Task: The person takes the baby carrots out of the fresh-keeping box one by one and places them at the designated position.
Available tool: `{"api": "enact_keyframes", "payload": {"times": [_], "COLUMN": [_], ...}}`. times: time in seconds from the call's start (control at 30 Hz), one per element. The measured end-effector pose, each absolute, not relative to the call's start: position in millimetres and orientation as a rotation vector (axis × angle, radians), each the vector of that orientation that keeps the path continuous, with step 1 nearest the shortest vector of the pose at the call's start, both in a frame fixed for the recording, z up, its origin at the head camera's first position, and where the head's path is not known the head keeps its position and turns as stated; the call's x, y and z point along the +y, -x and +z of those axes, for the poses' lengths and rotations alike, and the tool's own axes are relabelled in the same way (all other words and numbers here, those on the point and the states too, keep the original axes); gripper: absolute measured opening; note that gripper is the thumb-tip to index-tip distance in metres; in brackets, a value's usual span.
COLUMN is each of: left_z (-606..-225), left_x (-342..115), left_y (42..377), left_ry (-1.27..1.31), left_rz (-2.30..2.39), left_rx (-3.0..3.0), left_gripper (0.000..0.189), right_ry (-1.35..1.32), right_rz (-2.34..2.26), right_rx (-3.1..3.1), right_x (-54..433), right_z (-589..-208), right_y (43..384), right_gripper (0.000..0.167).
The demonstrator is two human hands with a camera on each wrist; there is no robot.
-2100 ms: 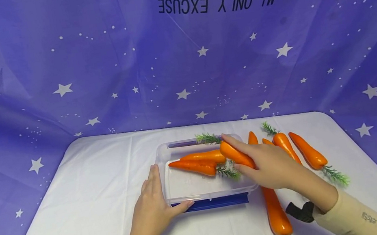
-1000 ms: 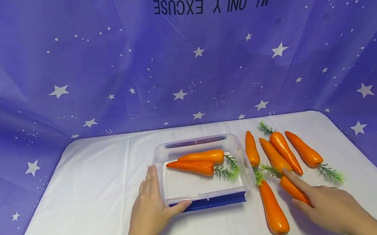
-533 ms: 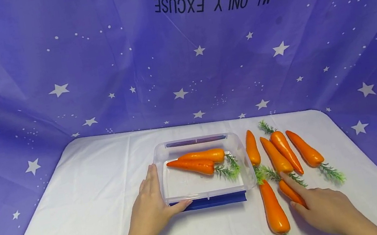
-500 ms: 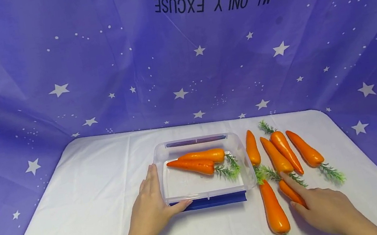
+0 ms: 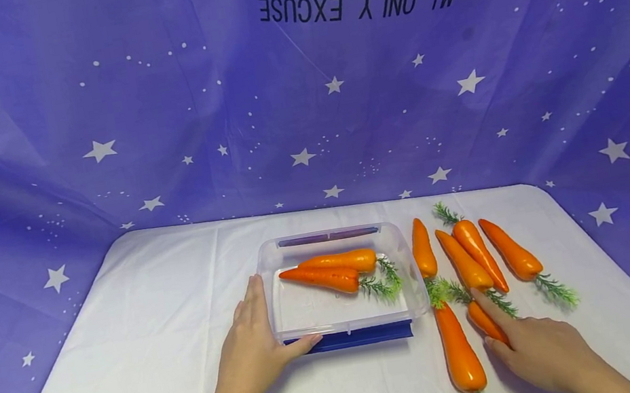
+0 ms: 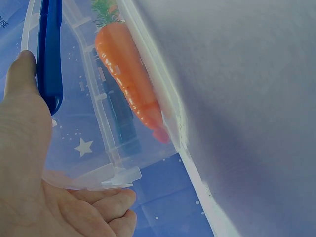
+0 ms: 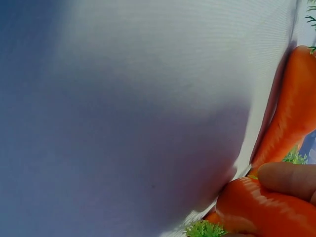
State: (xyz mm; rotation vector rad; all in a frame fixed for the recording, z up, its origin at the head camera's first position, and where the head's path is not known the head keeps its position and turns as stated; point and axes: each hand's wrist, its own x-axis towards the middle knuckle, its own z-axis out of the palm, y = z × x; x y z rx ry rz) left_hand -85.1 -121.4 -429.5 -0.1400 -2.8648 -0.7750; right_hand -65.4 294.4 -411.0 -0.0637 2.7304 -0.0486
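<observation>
A clear plastic container [image 5: 342, 327] with blue latches stands at the middle of the table. Two orange carrots with green tops lie inside it, the front one [image 5: 322, 280] partly over the other. My left hand [image 5: 252, 344] grips the container's left corner, thumb on the front near the blue latch [image 6: 49, 59] and fingers along the side wall. To the right, my right hand [image 5: 545, 345] pinches a carrot [image 5: 486, 324] lying low over the cloth, its wide end partly covered by the hand. In the right wrist view, a fingertip [image 6: 22, 74] is not shown; the held carrot [image 7: 261, 207] fills the lower corner.
Several loose carrots lie right of the container: one [image 5: 422, 248] beside its wall, one [image 5: 461, 352] toward the front, a close pair [image 5: 464, 262], and one [image 5: 510, 249] farthest right. White cloth [image 5: 131, 363] covers the table; a purple starry curtain [image 5: 255, 130] rises behind.
My right hand has carried a carrot from above the container down to the table on the right. Over the last half second it has barely moved; the left hand stays in place.
</observation>
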Motion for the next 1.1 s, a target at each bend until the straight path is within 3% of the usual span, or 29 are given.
{"api": "enact_keyframes", "payload": {"times": [1.1], "left_z": [-430], "left_x": [-122], "left_y": [85], "left_ry": [0.146], "left_rz": [-0.782], "left_rx": [-2.850], "left_gripper": [0.141], "right_ry": [0.017], "right_rz": [-0.108], "right_rx": [2.668], "right_x": [302], "right_z": [-432], "right_y": [56], "right_gripper": [0.102]}}
